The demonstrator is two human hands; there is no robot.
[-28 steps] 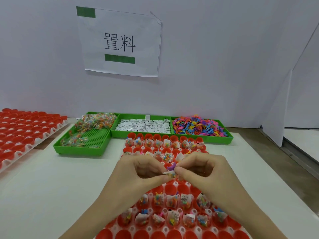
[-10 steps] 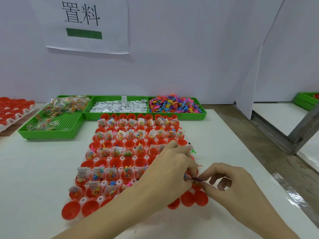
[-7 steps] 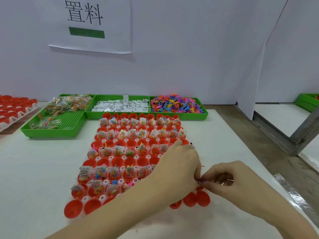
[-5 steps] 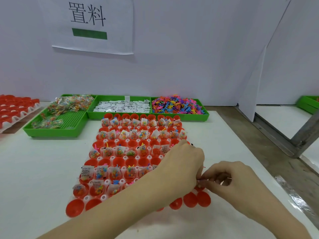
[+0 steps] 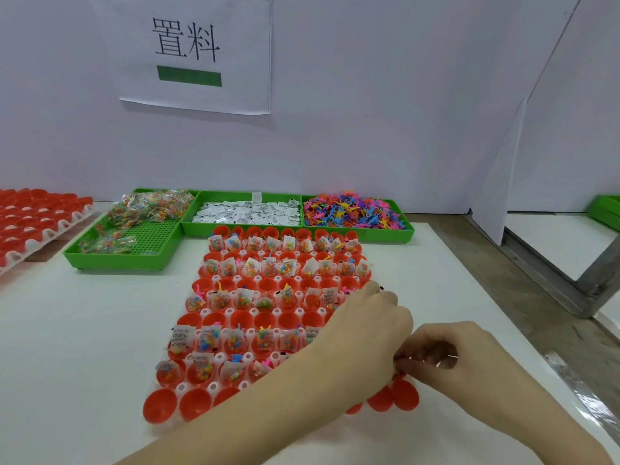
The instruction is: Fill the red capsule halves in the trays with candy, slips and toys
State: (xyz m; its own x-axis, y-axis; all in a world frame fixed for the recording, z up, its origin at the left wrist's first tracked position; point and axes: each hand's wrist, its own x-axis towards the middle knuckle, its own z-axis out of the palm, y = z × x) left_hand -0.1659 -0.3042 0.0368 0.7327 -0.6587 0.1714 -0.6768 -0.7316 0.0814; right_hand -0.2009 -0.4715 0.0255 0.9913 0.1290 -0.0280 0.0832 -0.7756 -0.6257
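Seen from the head camera, a white tabletop (image 5: 84, 330) carries a clear tray (image 5: 219, 359) of red capsule halves (image 5: 266, 322), which sits in the middle and reaches toward the person. Many halves in the far and middle rows hold small clear candy packets, white paper slips and tiny coloured toys; the nearest row, including one half (image 5: 160, 405) at the left corner, holds nothing.

The left hand (image 5: 365, 333) reaches across the near right part of the tray, fingers curled, knuckles up. The right hand (image 5: 449, 354) meets it at the tray's right edge, its thumb and fingers curled in toward the left hand's fingertips. A small item seems pinched where the two hands touch, but it is too hidden to identify, and which hand holds it cannot be told.

Along the back stand three green bins: one with candy packets (image 5: 147, 206) on the left, one with white slips (image 5: 248, 213) in the middle, one with coloured toys (image 5: 352, 211) on the right. A second tray of red halves (image 5: 30, 216) lies at the far left. A paper sign (image 5: 194, 52) with black characters and a green bar hangs on the white wall.
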